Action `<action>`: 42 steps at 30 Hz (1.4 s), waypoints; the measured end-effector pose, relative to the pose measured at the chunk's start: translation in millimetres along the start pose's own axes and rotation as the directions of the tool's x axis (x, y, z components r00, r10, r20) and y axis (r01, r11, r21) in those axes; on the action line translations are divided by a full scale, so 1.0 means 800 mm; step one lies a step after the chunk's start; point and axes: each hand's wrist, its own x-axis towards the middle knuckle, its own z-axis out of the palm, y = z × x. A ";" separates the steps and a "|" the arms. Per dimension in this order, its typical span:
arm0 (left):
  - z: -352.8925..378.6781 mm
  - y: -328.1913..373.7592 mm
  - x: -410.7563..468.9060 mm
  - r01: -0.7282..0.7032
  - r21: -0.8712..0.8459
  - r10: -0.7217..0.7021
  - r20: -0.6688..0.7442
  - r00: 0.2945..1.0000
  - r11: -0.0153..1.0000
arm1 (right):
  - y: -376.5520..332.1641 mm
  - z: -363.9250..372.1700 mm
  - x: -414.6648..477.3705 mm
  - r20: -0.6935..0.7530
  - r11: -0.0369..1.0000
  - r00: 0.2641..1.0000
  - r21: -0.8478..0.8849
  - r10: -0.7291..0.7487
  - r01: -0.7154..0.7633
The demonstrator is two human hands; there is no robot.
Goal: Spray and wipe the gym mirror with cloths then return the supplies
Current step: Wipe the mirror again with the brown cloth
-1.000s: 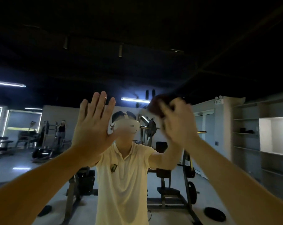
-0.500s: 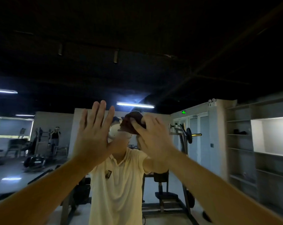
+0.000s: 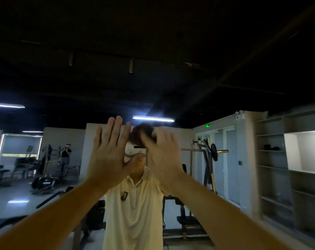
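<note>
My right hand (image 3: 162, 156), blurred, has its grip closed round a wadded dark reddish-brown cloth (image 3: 140, 134) and holds it to the wall-sized gym mirror (image 3: 189, 98) at head height. My left hand (image 3: 108, 156) is open with straight fingers and holds nothing. It appears braced flat on the glass beside the cloth. I judge the cloth light, soft and easily shed, so it is best kept bunched in the palm with the pressure spread evenly, since glass is slick and breakable. Nothing I can see blocks the wipe except my own left hand. A black barbell rack (image 3: 214, 152), grey open shelving (image 3: 272, 159) and a bystander (image 3: 65, 154) show only as reflections.
</note>
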 end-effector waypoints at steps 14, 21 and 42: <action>0.001 -0.001 -0.004 0.019 0.022 -0.020 0.064 0.998 1.000 | 0.046 0.001 0.140 -0.252 0.960 0.936 -0.069 0.246 -0.271; -0.003 -0.001 -0.004 0.024 0.041 -0.028 0.096 0.995 0.999 | 0.083 -0.010 0.070 0.004 0.911 0.927 -0.181 -0.376 0.370; 0.000 -0.003 -0.004 0.016 0.073 -0.025 0.117 0.993 0.997 | 0.136 -0.039 0.007 -0.032 0.969 0.999 -0.246 0.003 -0.011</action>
